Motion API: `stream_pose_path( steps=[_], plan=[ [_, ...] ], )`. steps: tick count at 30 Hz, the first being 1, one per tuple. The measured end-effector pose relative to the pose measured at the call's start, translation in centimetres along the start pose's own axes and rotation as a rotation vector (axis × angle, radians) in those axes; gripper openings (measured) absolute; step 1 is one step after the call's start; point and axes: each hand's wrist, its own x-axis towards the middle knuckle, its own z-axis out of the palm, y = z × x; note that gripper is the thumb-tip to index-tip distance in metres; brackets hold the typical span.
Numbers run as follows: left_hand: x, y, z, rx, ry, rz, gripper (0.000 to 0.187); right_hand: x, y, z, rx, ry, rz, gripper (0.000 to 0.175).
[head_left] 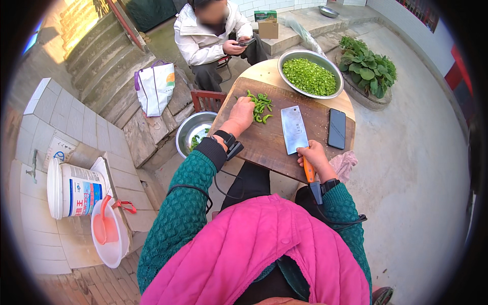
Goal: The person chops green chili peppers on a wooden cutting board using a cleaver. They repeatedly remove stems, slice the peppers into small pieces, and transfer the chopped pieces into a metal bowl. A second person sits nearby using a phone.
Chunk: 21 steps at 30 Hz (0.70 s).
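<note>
A dark wooden cutting board [263, 141] lies on a round light wooden table [255, 70]. My left hand [243, 112] is at the left part of the board, its fingertips at a small pile of whole green chili peppers [260, 106]; whether it grips one is hidden. My right hand [314, 156] is closed on the orange handle of a cleaver [294, 127], whose broad blade lies flat over the board. Beyond the board stands a steel bowl [339, 89] filled with chopped green peppers [309, 77]. A steel basin [183, 133] below the table's left edge holds more green peppers [195, 142].
A smartphone [337, 129] lies at the board's right side, near a pink cloth [343, 164]. A seated person [213, 42] holds a phone across the table. A small red chair [207, 100] and a white bag [155, 89] stand at the left; a potted plant [366, 70] is at the right.
</note>
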Motion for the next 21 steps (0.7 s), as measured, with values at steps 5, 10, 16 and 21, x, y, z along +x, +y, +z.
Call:
stream_pose_path(
  steps=[5, 10, 16, 21],
  plan=[
    [0.1, 0.4, -0.3, -0.023, 0.187, 0.078, 0.019, -0.5, 0.3, -1.4, -0.307, 0.129, -0.179, 0.031],
    [-0.6, 3.6, -0.3, -0.104, 0.2, 0.007, 0.017, -0.9, 0.4, -1.6, -1.005, 0.371, -0.422, 0.029],
    [-3.4, 8.1, 3.2, -0.074, -0.053, -0.006, 0.011, -1.9, -0.4, -1.4, -1.046, 0.336, -0.343, 0.034],
    [-3.1, 9.8, 4.0, 0.002, -0.151, 0.011, 0.015, -2.5, -0.8, -1.3, -1.062, 0.329, -0.284, 0.036]
  ],
)
